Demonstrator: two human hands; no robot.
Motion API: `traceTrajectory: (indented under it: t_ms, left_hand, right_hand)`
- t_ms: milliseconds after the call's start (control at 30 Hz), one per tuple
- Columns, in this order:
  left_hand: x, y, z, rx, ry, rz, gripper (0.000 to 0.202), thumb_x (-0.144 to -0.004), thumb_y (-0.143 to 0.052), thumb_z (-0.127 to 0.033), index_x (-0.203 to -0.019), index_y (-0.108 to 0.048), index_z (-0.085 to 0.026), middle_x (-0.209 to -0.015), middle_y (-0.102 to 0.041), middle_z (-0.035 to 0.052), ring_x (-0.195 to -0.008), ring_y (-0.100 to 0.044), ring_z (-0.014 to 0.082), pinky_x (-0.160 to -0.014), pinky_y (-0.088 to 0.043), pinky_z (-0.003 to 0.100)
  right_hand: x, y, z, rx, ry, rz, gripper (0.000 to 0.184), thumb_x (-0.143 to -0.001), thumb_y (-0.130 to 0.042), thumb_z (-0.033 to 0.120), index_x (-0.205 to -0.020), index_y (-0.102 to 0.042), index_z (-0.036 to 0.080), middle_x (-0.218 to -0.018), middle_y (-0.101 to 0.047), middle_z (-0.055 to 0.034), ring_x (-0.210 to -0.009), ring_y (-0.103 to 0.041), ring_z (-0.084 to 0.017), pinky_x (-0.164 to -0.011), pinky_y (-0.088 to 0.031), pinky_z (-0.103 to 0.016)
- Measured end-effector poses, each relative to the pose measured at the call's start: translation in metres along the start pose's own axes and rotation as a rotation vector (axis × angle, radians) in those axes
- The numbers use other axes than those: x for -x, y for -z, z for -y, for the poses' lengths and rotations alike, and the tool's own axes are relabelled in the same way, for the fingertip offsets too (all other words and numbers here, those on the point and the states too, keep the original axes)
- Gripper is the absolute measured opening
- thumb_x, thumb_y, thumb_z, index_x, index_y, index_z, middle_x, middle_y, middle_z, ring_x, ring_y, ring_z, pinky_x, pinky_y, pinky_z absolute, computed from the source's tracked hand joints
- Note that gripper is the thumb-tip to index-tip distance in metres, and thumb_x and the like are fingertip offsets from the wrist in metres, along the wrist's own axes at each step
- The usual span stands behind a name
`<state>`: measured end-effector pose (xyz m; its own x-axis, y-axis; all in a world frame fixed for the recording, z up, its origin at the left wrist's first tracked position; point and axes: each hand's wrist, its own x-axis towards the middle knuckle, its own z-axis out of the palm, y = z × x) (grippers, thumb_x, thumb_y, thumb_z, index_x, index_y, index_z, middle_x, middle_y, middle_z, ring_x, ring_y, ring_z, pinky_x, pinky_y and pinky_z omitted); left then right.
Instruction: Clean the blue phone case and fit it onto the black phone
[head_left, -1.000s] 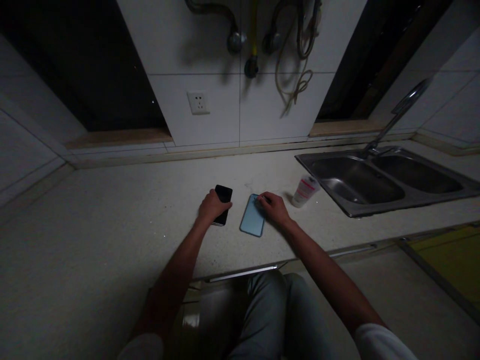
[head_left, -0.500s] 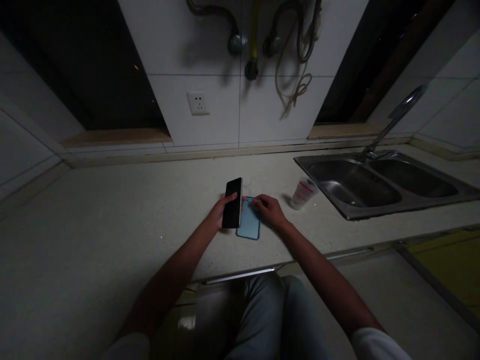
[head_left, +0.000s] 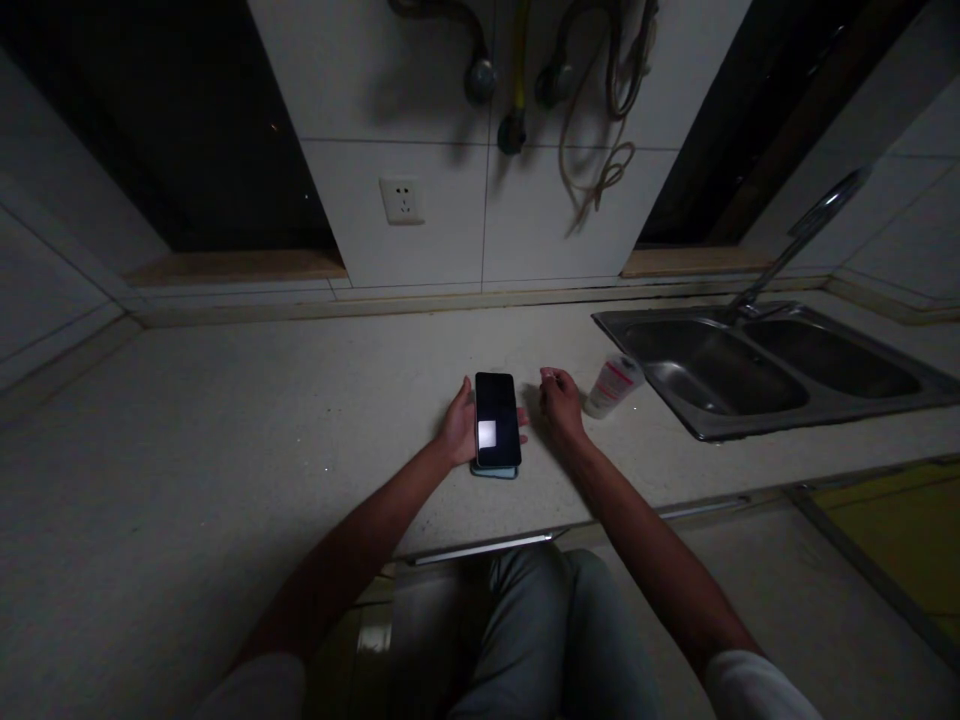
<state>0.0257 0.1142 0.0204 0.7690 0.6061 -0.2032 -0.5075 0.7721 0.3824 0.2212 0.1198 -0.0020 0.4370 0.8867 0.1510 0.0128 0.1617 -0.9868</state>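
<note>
A dark smartphone (head_left: 498, 410) lies face up across the palm of my left hand (head_left: 459, 428), whose thumb is along its left edge and fingertips show past its right edge. A pale square patch shines on the lower part of its screen. Beneath the phone, a light-blue phone case (head_left: 495, 472) rests on the counter, mostly hidden with only its lower edge showing. My right hand (head_left: 561, 402) is closed just right of the phone, its fingers pinched together; anything between them is too small to make out. A clear plastic cup with red print (head_left: 613, 386) stands tilted beside it.
The pale countertop (head_left: 300, 400) runs along the tiled wall. To the right is a double steel sink (head_left: 720, 375) with a tall faucet (head_left: 802, 240). A wall socket (head_left: 403, 200), pipes and a hanging cord (head_left: 600, 180) are at the back.
My left hand has moved right and turned, bringing the phone flat over the blue case. My right hand has moved away from the case to the right, toward the cup.
</note>
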Motion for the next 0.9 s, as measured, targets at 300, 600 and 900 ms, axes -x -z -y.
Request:
traceTrajectory:
  t_ms: [300,600,900]
  left_hand:
    - [-0.004,-0.003,0.001,0.063,-0.017,-0.008,0.087,-0.091,-0.024,-0.078,-0.132,-0.06,-0.01,-0.117,-0.071,0.0227,-0.116,-0.065,0.0378,-0.103,-0.044,0.058]
    - [-0.009,-0.004,0.003,0.117,-0.121,-0.152,0.069,-0.095,-0.033,-0.071,-0.118,-0.068,-0.017,-0.113,-0.074,0.0135,-0.117,-0.066,0.0283,-0.108,-0.044,0.044]
    - [-0.01,0.004,0.005,-0.026,-0.095,-0.145,0.081,-0.097,-0.024,-0.069,-0.122,-0.064,-0.002,-0.097,-0.074,0.023,-0.089,-0.073,0.0313,-0.09,-0.053,0.043]
  right_hand:
    - [0.002,-0.022,-0.001,0.014,0.203,0.064,0.061,-0.086,-0.057,0.032,-0.145,-0.042,0.027,-0.13,-0.064,-0.01,-0.116,-0.065,-0.022,-0.102,-0.052,-0.046]
    - [0.033,-0.044,0.014,0.712,0.688,0.695,0.049,-0.103,-0.041,0.032,-0.148,-0.05,0.017,-0.156,-0.046,-0.0151,-0.15,-0.035,-0.027,-0.123,-0.027,-0.057]
    - [0.083,-0.007,0.015,0.787,0.87,0.914,0.06,-0.103,-0.047,0.032,-0.159,-0.03,0.015,-0.16,-0.038,-0.0164,-0.154,-0.025,-0.026,-0.123,-0.03,-0.055]
